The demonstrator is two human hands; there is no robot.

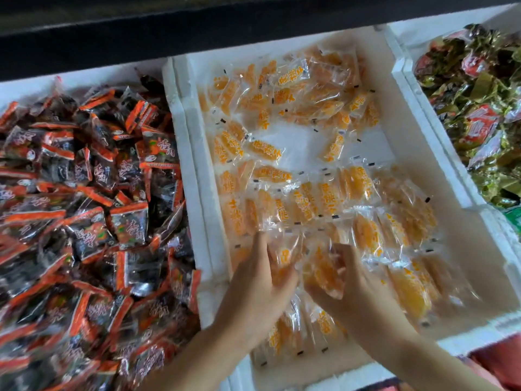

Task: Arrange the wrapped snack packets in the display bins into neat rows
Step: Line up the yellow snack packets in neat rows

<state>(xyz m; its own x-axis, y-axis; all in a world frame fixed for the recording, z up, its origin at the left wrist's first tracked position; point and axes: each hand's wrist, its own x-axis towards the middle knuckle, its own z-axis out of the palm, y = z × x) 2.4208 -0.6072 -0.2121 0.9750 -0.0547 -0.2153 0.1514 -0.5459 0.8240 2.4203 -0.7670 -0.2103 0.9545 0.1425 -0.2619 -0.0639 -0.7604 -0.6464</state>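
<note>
both hands work in the white foam bin (439,153): the left hand (260,289) presses flat, fingers spread, on orange packets (284,255) while the right hand (352,280) beside it pinches one orange packet (324,269).

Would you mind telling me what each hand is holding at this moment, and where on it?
The right hand holds an orange snack packet along its near edge. The left hand rests on packets; whether it grips one cannot be told.

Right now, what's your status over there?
Both hands in the middle bin: left hand on orange packets, right hand gripping one packet. Near rows forming, far end loose. Nothing blocking.
</note>
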